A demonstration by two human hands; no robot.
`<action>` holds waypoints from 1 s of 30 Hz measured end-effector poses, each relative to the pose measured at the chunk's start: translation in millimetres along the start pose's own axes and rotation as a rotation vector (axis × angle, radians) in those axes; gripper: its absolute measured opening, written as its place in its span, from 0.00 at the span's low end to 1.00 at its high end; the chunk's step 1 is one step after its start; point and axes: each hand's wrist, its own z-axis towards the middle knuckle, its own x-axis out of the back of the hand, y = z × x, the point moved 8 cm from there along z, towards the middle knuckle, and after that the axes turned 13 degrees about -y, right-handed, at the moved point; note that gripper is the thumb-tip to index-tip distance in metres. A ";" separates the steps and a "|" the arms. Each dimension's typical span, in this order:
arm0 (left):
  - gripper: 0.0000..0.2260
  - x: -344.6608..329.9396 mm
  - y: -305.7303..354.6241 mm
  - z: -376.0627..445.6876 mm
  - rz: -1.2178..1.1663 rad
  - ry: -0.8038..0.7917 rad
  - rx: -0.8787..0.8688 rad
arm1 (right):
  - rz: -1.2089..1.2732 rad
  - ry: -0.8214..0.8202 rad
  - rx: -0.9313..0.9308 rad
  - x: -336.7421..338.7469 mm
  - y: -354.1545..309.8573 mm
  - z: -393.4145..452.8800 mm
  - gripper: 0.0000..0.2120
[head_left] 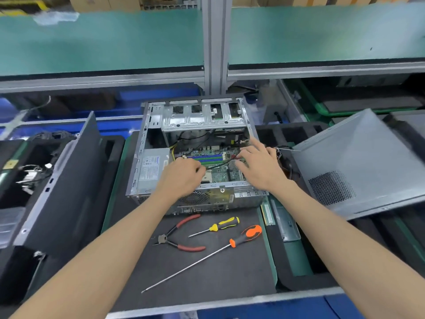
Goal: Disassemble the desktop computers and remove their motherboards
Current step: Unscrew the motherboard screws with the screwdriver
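An open silver desktop case (pixel 147 139) lies on the dark mat in the middle. Inside it the green motherboard (pixel 218 173) shows blue and green memory slots (pixel 207 157). A grey power supply (pixel 151 169) sits at the case's left. My left hand (pixel 181 178) reaches over the near wall with its fingers curled down onto the board; what they hold is hidden. My right hand (pixel 259 164) lies over the board's right side, fingers spread and bent among the red and black cables (pixel 232 157).
On the mat in front lie red-handled pliers (pixel 181 236), a small yellow screwdriver (pixel 218 226) and a long orange screwdriver (pixel 230 245). A removed side panel (pixel 358 162) leans at the right. A dark case (pixel 69 180) stands at the left. A shelf (pixel 101 42) overhangs.
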 end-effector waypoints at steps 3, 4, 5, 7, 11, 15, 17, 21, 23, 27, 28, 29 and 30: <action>0.21 0.1 2.7 -3.3 0.001 0.000 0.008 | -0.071 0.011 0.029 -6.2 -10.1 -23.7 0.20; 0.21 0.6 3.1 -4.0 0.004 -0.002 0.011 | -0.131 0.030 0.050 -8.8 -14.9 -34.1 0.22; 0.20 1.3 3.6 -4.5 0.006 -0.004 0.012 | -0.190 0.053 0.073 -11.6 -19.5 -44.9 0.24; 0.20 1.2 3.9 -4.9 0.015 -0.007 0.015 | -0.280 0.107 0.117 -18.2 -27.8 -63.6 0.25; 0.20 0.4 3.4 -4.5 0.037 -0.007 0.029 | -0.305 0.196 0.132 -34.7 -33.4 -88.1 0.28; 0.18 0.9 3.1 -5.0 0.056 -0.017 0.046 | -0.374 0.253 0.361 -65.6 -53.5 -118.7 0.28; 0.18 0.8 2.4 -5.5 0.056 -0.020 0.051 | -0.416 0.180 0.544 -90.4 -67.8 -130.4 0.23; 0.18 0.6 1.9 -4.5 0.048 -0.012 0.046 | -0.421 -0.096 0.676 -129.7 -73.6 -131.3 0.15; 0.18 0.4 1.8 -4.2 0.050 -0.004 0.045 | -0.402 -0.173 0.652 -139.4 -71.0 -127.9 0.13; 0.18 -0.4 1.6 -2.9 0.058 -0.010 0.040 | -0.345 -0.254 0.619 -151.7 -73.9 -121.1 0.07; 0.18 -0.8 1.7 -2.4 0.060 -0.014 0.037 | -0.326 -0.285 0.611 -154.2 -74.9 -118.6 0.06; 0.18 -1.1 1.5 -1.9 0.061 -0.016 0.036 | -0.316 -0.316 0.608 -156.2 -76.2 -116.8 0.06; 0.18 -1.5 1.1 -2.1 0.058 -0.017 0.037 | -0.308 -0.332 0.613 -156.2 -77.8 -116.5 0.07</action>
